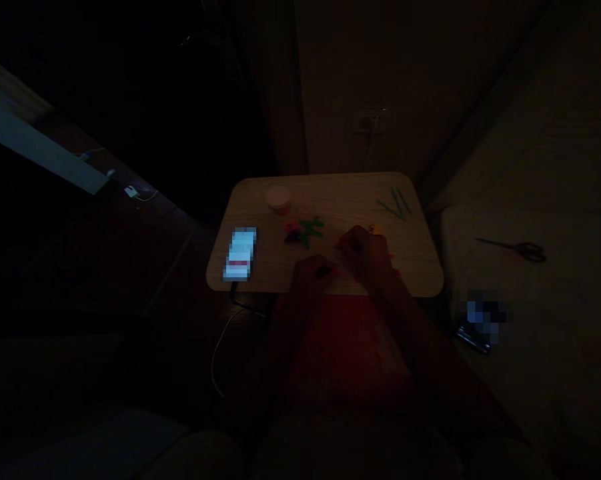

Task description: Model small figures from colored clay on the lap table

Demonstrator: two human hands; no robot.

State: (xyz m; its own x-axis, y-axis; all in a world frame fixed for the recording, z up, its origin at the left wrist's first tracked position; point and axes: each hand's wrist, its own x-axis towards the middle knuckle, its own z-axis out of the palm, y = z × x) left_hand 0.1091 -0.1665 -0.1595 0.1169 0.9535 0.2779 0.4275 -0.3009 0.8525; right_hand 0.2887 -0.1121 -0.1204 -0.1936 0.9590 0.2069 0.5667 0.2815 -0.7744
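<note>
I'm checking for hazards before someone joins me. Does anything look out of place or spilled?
Nothing looks spilled. Scissors lie loose on the surface right of the table, easy to miss in dim light. A cable drops from the phone over the near edge, where it could snag.

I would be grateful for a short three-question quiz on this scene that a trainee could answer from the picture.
1. Choice: of the left hand and the right hand, which is nearer the lit phone?
2. True or false: the scissors lie off the small table, to its right.
3. Short answer: what lies near the table's far right corner?
Key: 1, the left hand; 2, true; 3, thin green strips.
</note>
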